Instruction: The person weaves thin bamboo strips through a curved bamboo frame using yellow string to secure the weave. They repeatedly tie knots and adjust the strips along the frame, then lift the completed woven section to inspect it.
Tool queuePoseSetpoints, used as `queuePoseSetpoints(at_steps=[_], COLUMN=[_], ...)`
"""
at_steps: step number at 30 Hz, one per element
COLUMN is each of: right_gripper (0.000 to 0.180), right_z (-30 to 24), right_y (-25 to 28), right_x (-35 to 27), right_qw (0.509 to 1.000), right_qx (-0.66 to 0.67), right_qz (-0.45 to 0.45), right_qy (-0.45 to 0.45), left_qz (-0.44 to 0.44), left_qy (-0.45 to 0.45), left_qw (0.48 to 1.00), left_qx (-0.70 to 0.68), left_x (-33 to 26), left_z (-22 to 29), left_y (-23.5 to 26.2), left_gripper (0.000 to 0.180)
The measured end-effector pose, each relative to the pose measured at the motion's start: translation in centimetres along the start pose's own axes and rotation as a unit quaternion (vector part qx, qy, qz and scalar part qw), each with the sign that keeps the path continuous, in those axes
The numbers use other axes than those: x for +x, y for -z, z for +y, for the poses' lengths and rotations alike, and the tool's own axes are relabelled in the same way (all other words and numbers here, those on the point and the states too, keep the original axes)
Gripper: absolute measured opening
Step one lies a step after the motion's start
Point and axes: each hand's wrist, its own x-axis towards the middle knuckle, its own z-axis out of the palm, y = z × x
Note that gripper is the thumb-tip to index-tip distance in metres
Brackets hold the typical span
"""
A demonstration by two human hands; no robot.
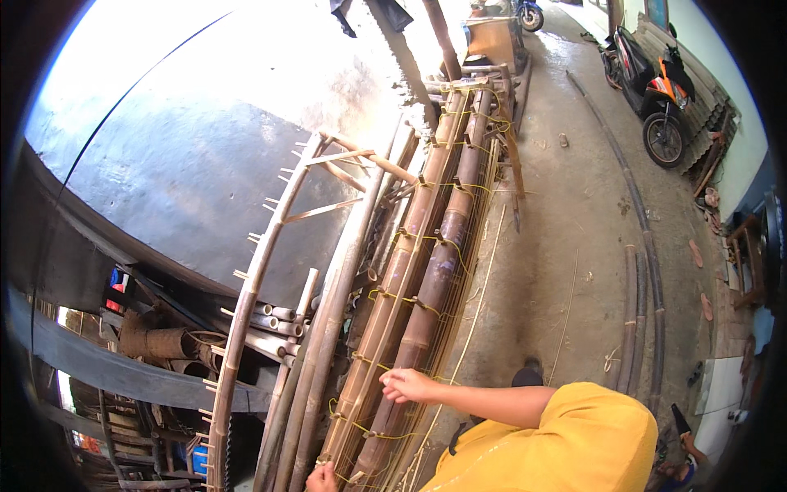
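Two thick brown bamboo poles (441,254) run lengthwise in front of me, over a layer of thin bamboo strips (471,271). Yellow cord (453,243) is tied round them at intervals along their length. Over the right pole is my right hand (403,385), its fingers pinched together; what they hold, if anything, is too small to make out. Low in the picture, by the near end of the left pole, my left hand (321,478) shows only in part. Its fingers are closed, and I cannot see what is in them.
Left of the poles stands a bamboo frame (261,246) with short pegs, beside more bamboo poles (316,385). Dark poles (642,238) lie on the concrete floor (533,312) to the right. An orange and black motorbike (660,98) is parked by the far right wall.
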Motion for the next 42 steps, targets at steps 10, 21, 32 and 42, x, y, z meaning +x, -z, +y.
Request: queuePoseSetpoints(at_steps=[10,21,32,42], right_gripper=[0.038,0.031,0.03,0.026], right_z=[-9.2,-27.8,-34.7,-46.4], right_y=[29.3,53.0,69.2,75.7], right_x=[-4.5,-6.1,-2.2,10.3], right_qw=[0.985,0.982,0.984,0.988], right_qx=[-0.173,-0.148,-0.089,-0.143], right_qz=[-0.003,0.082,0.155,0.061], right_qy=[-0.015,0.079,-0.013,0.021], left_qz=[0.189,0.054,0.045,-0.005], left_qy=[-0.107,-0.381,-0.327,-0.305], left_qw=[0.969,0.92,0.943,0.952], left_qx=[0.116,-0.073,0.051,-0.011], left_x=[13.7,26.2,41.7,43.7], left_z=[19.7,75.2,90.4,94.3], left_y=[-11.0,-28.6,-37.9,-40.6], left_gripper=[0.035,0.035,0.024,0.021])
